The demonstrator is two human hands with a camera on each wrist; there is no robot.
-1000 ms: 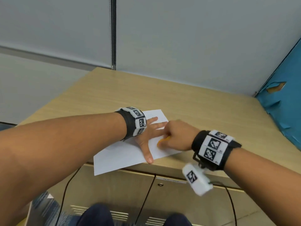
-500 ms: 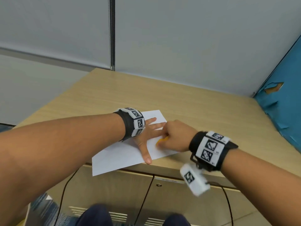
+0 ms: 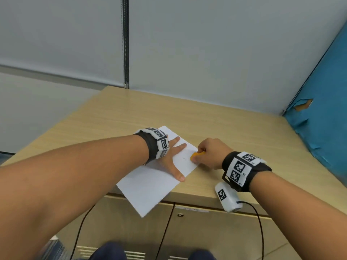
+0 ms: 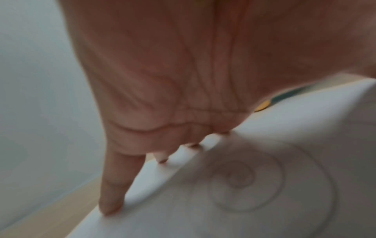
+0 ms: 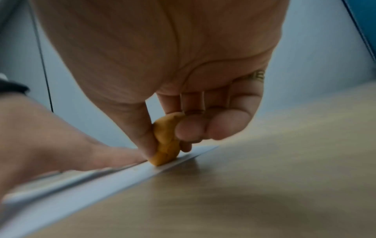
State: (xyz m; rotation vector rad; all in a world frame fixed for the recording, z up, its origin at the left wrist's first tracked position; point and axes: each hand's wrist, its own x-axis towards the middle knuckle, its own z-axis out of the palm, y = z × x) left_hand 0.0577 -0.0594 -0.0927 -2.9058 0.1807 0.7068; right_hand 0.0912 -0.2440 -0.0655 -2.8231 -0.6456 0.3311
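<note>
Pins the white sheet (image 3: 150, 188) to the wooden top (image 3: 187, 117) with the left hand (image 3: 170, 156): palm down, fingers straight and spread, grasping nothing. Pinches the orange lump (image 3: 195, 156) in the right hand (image 3: 212, 152), thumb on one side and curled fingertips on the other (grip plainest in the right wrist view). Presses the lower end of that lump onto the paper, close to the right edge, between the left forefinger and left thumb. Shows a faint mark (image 3: 184, 158) just left of the contact point. Leaves the paper askew near the front of the surface, with one corner overhanging the cabinet doors (image 3: 169, 231).
</note>
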